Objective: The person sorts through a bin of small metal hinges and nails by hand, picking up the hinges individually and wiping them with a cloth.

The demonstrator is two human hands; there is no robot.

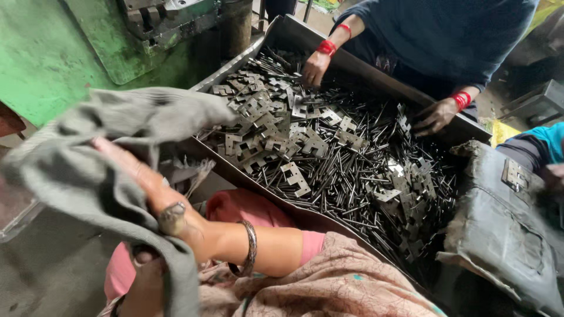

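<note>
A grey cloth (88,176), perhaps a glove, is draped around my right hand (147,188). That hand reaches left across my lap, wears a ring, and has a metal bangle on its wrist. The cloth hides part of its fingers. At the bottom left, my left hand (144,282) grips the lower edge of the cloth. Both hands are just left of a long metal tray (235,170) heaped with thin metal pins (346,176) and flat hinge plates (264,126).
Across the tray a person in a blue top has both hands (314,67) (435,117) in the parts. A teal sleeve (543,141) shows at the right. A worn grey bag (499,229) lies right of the tray. A green machine (88,41) stands at the back left.
</note>
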